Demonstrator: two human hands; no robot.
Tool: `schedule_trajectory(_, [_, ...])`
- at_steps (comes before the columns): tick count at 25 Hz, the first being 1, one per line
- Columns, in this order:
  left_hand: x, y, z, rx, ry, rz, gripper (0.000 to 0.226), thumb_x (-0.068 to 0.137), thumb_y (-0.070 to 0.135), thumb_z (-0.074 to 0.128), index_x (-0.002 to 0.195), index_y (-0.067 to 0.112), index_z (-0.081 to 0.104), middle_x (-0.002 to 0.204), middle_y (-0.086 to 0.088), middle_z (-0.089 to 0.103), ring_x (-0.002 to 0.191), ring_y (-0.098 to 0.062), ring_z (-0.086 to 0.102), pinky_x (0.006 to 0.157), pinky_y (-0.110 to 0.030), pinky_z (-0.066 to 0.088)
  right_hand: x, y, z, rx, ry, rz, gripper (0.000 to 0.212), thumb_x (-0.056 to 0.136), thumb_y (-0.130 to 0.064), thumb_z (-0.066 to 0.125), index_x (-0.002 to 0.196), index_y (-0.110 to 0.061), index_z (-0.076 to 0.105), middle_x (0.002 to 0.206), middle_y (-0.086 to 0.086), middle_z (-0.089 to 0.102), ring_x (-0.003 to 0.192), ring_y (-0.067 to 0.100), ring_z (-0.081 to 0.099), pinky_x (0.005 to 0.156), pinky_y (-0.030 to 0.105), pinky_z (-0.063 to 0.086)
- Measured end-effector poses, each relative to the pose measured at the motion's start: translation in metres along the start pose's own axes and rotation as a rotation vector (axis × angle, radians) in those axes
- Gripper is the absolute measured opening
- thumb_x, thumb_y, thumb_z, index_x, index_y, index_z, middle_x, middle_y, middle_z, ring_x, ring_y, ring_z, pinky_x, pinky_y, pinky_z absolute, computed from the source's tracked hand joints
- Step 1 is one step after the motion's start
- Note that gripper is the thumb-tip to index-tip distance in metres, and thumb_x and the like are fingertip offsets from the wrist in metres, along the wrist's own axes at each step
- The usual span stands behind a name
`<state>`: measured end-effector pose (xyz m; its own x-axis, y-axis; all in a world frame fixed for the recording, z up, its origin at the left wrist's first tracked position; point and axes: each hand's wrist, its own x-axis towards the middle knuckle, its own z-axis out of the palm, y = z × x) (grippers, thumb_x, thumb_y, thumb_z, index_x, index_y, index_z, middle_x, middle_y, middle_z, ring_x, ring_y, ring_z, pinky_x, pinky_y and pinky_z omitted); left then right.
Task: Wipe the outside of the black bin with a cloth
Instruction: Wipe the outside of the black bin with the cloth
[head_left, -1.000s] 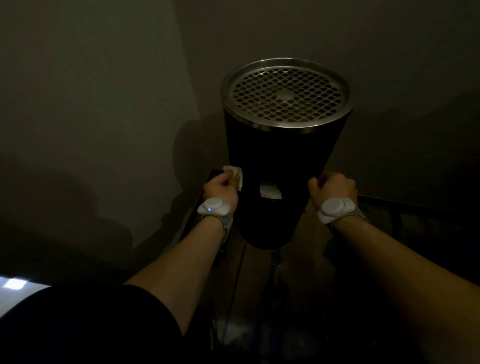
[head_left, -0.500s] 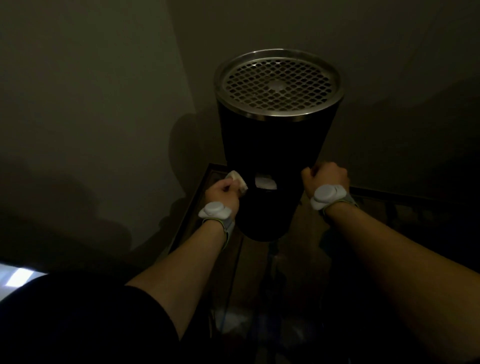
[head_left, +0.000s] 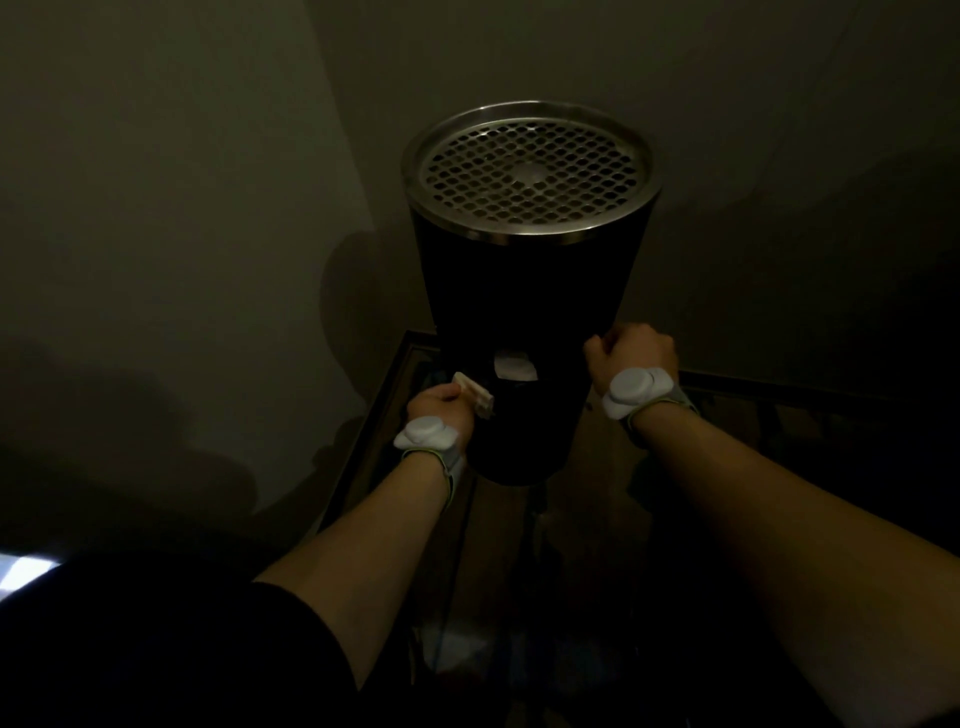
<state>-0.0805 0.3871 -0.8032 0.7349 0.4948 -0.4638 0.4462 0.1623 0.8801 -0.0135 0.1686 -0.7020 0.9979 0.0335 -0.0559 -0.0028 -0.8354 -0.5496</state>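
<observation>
A tall black bin (head_left: 524, 291) with a steel rim and a perforated metal top stands in a dim corner. My left hand (head_left: 440, 408) is closed on a small white cloth (head_left: 474, 397) pressed against the bin's lower left side. My right hand (head_left: 635, 351) is curled in a fist against the bin's right side; whether it grips anything is hidden. A pale patch (head_left: 513, 368) shows on the bin's front between my hands.
Plain walls meet behind the bin. A dark-framed glossy floor panel (head_left: 384, 410) lies under it. White sensor bands sit on both wrists. A bright patch (head_left: 23, 571) shows at the far left edge.
My left hand has slid the cloth down the bin's left side. The right hand stays at the bin's right side.
</observation>
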Motion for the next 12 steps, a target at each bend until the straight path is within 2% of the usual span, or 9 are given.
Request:
schedule_trajectory(3, [-0.006,0.000,0.002,0.017,0.070,0.088,0.024,0.093,0.012,0.065,0.116,0.005,0.069,0.123,-0.022,0.065,0.113,-0.040,0.061,0.101,-0.051,0.050,0.000,0.000,0.001,-0.014,0.011,0.010,0.038,0.091,-0.034,0.055,0.071,-0.003,0.066,0.067,0.012,0.056,0.055,0.022,0.046,0.054,0.025,0.035])
schedule_trajectory(5, [-0.011,0.004,0.005,-0.040,0.127,0.142,0.018,0.090,0.012,0.068,0.107,0.006,0.071,0.115,-0.018,0.069,0.108,-0.036,0.064,0.098,-0.045,0.052,0.000,0.002,0.000,-0.014,0.001,0.006,0.038,0.091,-0.033,0.055,0.070,-0.003,0.065,0.064,0.011,0.054,0.049,0.017,0.040,0.047,0.022,0.028])
schedule_trajectory(9, [-0.021,0.007,0.004,-0.005,0.128,0.299,0.006,0.088,0.022,0.072,0.089,0.027,0.069,0.092,0.000,0.070,0.095,-0.026,0.067,0.083,-0.034,0.051,0.002,0.005,0.001,0.003,-0.015,-0.045,0.037,0.091,-0.033,0.055,0.070,-0.003,0.064,0.063,0.011,0.054,0.055,0.023,0.046,0.055,0.024,0.034])
schedule_trajectory(10, [-0.022,0.006,0.004,0.032,0.115,0.329,0.012,0.087,0.026,0.072,0.083,0.035,0.065,0.087,0.007,0.068,0.090,-0.023,0.067,0.079,-0.031,0.049,0.003,0.007,0.002,0.003,0.001,-0.041,0.037,0.090,-0.033,0.056,0.068,-0.004,0.064,0.060,0.010,0.053,0.053,0.022,0.045,0.054,0.023,0.033])
schedule_trajectory(12, [-0.023,0.003,0.005,0.097,0.105,0.352,0.018,0.084,0.032,0.074,0.075,0.041,0.060,0.080,0.016,0.064,0.083,-0.019,0.065,0.072,-0.027,0.046,0.005,0.009,0.007,-0.011,0.034,-0.028,0.040,0.088,-0.035,0.057,0.064,-0.005,0.063,0.054,0.005,0.050,0.046,0.017,0.041,0.046,0.019,0.028])
